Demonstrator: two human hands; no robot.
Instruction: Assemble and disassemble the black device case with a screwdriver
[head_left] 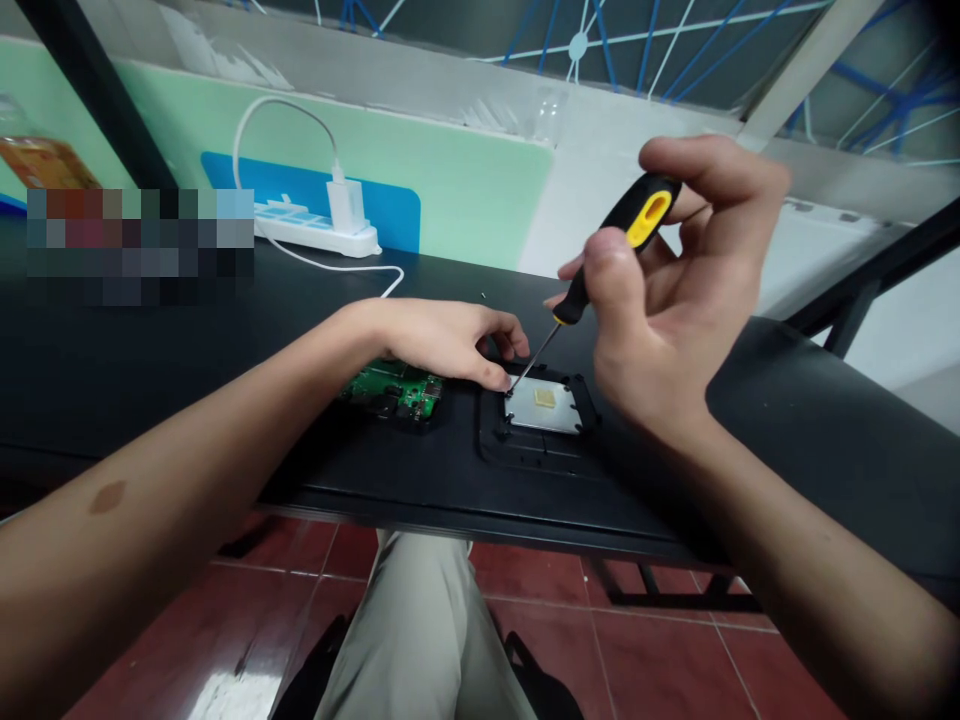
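Head view, one item per entry: one screwdriver (600,262), pinched in my right hand (667,300), tip down at a corner of one metal plate (544,405) in its black frame (536,440). My left hand (442,340) lies fingers-down at the frame's edge, steadying it, over one green circuit board (394,388). One power strip (315,225) behind.

Even bright daylight, wide-angle bending at edges, pixelated patch at left
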